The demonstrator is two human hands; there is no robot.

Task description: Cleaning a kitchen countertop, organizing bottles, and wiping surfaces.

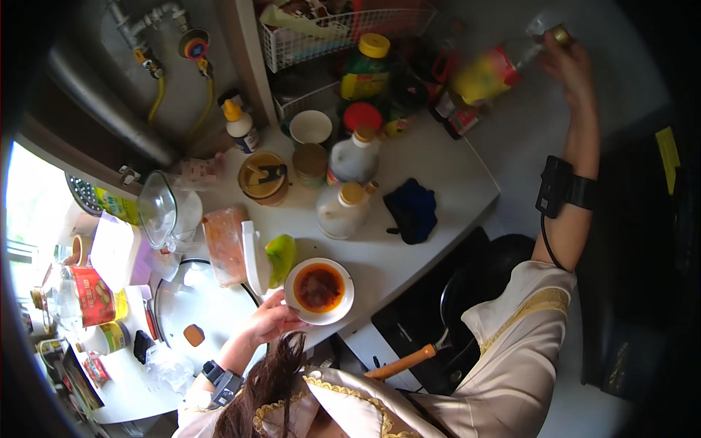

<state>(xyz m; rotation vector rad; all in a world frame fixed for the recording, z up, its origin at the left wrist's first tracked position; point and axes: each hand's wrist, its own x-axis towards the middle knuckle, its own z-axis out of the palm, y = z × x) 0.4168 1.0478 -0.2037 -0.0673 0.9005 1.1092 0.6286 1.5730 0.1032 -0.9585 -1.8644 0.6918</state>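
Note:
My left hand (274, 319) pinches the near left rim of a small white bowl (349, 293) of red-brown oily sauce (319, 287) at the front edge of the counter. Far off at the upper right, my right hand (572, 65) is raised with its fingers around a small gold-coloured lid or cap (559, 35). Something clear beside that lid is too blurred to name. A yellow and red packet (482, 76) stands to the left of the right hand. Just behind the bowl lies a green cloth or sponge-like thing (281, 257).
Two plastic jugs (342, 211) with tan caps and a dark blue cloth or mitt (412, 211) are on the white counter. A wok with a wooden handle (402, 362) sits on a black cooktop at right. A large glass lid (205, 306) lies at left.

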